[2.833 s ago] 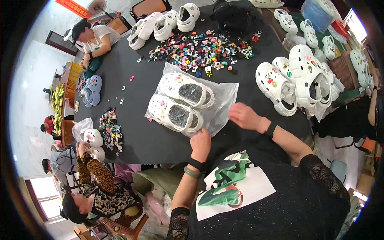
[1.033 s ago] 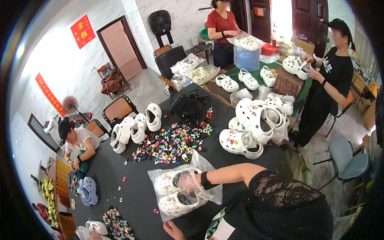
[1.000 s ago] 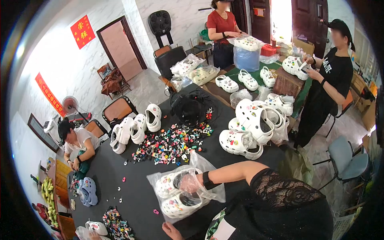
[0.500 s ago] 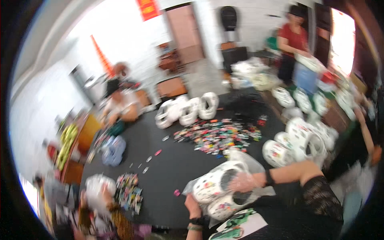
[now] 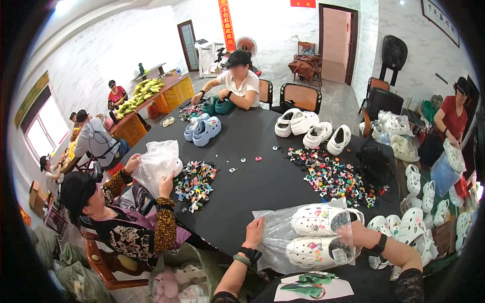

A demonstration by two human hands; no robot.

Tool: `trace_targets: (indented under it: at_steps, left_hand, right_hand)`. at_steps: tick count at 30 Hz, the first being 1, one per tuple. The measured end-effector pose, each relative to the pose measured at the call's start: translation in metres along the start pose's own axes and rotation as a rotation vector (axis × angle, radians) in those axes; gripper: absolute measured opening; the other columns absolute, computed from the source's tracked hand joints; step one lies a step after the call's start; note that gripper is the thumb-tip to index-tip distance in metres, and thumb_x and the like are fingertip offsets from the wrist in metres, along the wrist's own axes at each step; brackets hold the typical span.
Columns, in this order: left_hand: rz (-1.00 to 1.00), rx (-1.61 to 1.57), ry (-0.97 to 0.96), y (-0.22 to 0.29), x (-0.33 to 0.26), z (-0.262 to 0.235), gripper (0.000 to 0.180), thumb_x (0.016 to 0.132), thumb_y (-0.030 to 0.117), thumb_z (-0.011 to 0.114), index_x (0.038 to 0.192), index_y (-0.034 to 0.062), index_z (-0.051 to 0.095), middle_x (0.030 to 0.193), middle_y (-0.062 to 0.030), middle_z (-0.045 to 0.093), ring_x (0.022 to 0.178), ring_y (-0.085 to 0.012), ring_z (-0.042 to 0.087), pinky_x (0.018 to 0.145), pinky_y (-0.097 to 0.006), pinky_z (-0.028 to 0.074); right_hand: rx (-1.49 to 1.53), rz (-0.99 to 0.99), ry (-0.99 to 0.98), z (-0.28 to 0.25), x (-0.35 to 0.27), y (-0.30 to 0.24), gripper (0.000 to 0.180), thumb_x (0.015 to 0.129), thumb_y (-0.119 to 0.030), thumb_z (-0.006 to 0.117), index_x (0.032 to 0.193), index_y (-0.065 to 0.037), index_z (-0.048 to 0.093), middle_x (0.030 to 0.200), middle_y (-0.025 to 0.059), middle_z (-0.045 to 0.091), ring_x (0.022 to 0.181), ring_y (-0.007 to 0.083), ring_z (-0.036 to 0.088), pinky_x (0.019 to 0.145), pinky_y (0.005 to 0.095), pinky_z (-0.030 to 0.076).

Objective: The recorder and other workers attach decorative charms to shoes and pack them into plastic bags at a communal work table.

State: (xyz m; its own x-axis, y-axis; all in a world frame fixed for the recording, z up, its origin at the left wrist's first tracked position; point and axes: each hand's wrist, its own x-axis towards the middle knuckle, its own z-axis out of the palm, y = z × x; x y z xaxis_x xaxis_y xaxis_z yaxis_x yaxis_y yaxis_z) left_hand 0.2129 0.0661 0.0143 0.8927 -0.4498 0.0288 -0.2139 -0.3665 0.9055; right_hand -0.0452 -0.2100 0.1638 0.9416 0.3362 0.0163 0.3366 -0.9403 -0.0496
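We had white clogs (image 5: 312, 222) bagged at the table's (image 5: 242, 187) near side.
Toes pointed toward our left hand (image 5: 254, 232), clasped on the bag (image 5: 276, 235); our nearer right hand (image 5: 359, 236), grip unclear, met the heels.

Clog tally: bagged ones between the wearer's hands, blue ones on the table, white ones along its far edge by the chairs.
Bagged clogs: 2
Blue clogs: 2
Far-edge white clogs: 4
Total: 8

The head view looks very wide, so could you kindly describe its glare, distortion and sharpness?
Head view: window and upper-left wall nearly washed out; black curved rim, fisheye bending; shine on the clear bag partly veils the white clogs; left hand fairly crisp.
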Motion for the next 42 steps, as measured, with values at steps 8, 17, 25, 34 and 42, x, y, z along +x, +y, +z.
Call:
trace_targets:
  at_steps: [8,17,25,34,42]
  left_hand:
    - [-0.408,-0.547,-0.662,0.0,-0.053,0.0,0.041,0.087,0.038,0.058,0.107,0.0017,0.058,0.093,-0.0009,0.061,0.085,-0.0115,0.054,0.076,-0.027,0.044]
    - [-0.327,-0.56,-0.357,0.015,-0.052,-0.017,0.016,0.088,0.013,0.058,0.101,0.0035,0.06,0.083,0.0034,0.059,0.069,-0.0041,0.05,0.061,-0.021,0.042]
    - [-0.239,-0.765,0.159,-0.048,-0.011,-0.066,0.005,0.089,0.008,0.052,0.09,0.0038,0.054,0.073,0.0034,0.048,0.067,-0.007,0.046,0.059,-0.025,0.04]
    - [-0.361,-0.891,-0.115,-0.046,0.002,-0.053,0.033,0.096,0.025,0.039,0.12,0.0033,0.047,0.113,-0.0102,0.058,0.095,-0.021,0.058,0.077,-0.037,0.047]
    - [-0.525,-0.447,-0.311,-0.008,-0.016,0.008,0.045,0.093,0.046,0.043,0.107,0.004,0.054,0.093,-0.0024,0.056,0.08,-0.0124,0.051,0.068,-0.028,0.042]
  right_hand:
    - [0.076,0.336,0.023,0.01,-0.007,-0.008,0.018,0.078,-0.023,0.057,0.085,-0.007,0.054,0.067,0.0103,0.058,0.062,0.0312,0.059,0.052,0.0424,0.046]
    - [-0.103,0.374,-0.234,0.011,-0.013,-0.006,0.014,0.074,-0.014,0.055,0.087,-0.008,0.056,0.074,0.0055,0.057,0.066,0.0226,0.06,0.048,0.0361,0.044]
    - [-0.304,0.235,-0.178,0.007,-0.044,0.004,0.013,0.07,-0.013,0.06,0.082,-0.01,0.055,0.076,0.0022,0.054,0.076,0.0195,0.056,0.064,0.0354,0.042]
    - [0.12,0.786,-0.048,0.038,-0.049,-0.014,0.019,0.074,-0.02,0.06,0.082,-0.003,0.056,0.073,0.0141,0.062,0.07,0.0337,0.063,0.061,0.0449,0.048]
    - [0.501,0.968,0.061,0.095,0.022,-0.071,0.029,0.082,-0.023,0.049,0.082,0.005,0.055,0.08,0.0248,0.062,0.075,0.0394,0.061,0.066,0.0472,0.048]
